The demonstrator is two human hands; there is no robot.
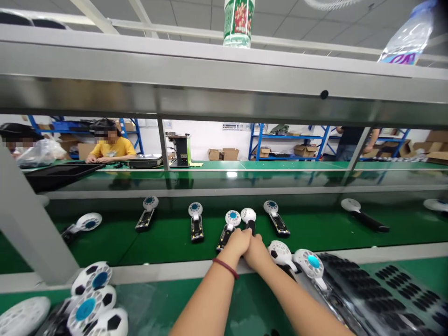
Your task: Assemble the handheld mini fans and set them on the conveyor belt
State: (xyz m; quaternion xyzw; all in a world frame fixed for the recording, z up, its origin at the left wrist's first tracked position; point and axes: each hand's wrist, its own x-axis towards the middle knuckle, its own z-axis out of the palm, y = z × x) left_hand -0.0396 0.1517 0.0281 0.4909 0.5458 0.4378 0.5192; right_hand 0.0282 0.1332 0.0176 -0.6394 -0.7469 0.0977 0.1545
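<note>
My two hands are together over the near edge of the green conveyor belt. A handheld fan with a white round head (248, 215) and a dark handle points away from me, the handle running into my fingers. My left hand (238, 243), with a dark red cord on its wrist, is closed at the handle. My right hand (258, 253) is closed against it from the right. The lower handle is hidden by my hands. Just left lies an opened fan (233, 217), its circuit board showing. Another opened fan (276, 218) lies to the right.
More fans lie spaced along the belt (119, 233). Football-patterned fans (100, 296) are piled at near left, others (282, 252) at near right beside sheets of black pieces (364, 289). A metal shelf beam (210, 65) crosses overhead, bearing bottles. A person in yellow (117, 147) sits across.
</note>
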